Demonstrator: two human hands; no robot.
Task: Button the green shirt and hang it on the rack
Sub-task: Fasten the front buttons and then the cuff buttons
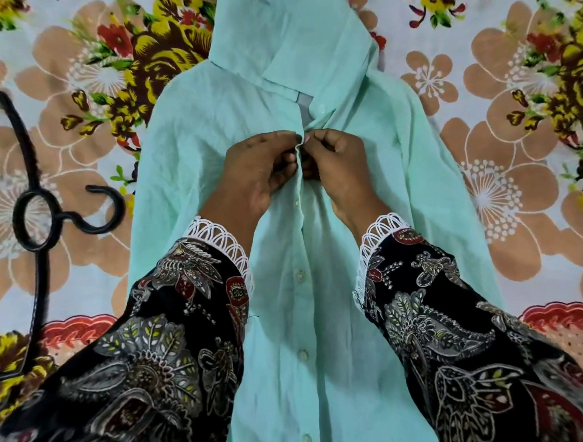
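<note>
Pale green shirt (319, 286) lies flat; left hand (258, 174) and right hand (339, 165) pinch its placket between them, apparently working a button, hanger (32, 212) waiting left of them.

The shirt (306, 287) lies flat on the bedsheet (499, 118), running down the middle of the frame, with its collar (296, 53) at the top centre and its lower part at the bottom edge. The hanger (32, 212) lies on the bedsheet at the left edge, just beside the shirt's sleeve. The left hand (261, 175) and right hand (341, 168) meet on the shirt's front opening at the centre of the frame, below the collar. A row of buttons (300, 275) runs from the hands down to the bottom edge, between the two forearms.
</note>
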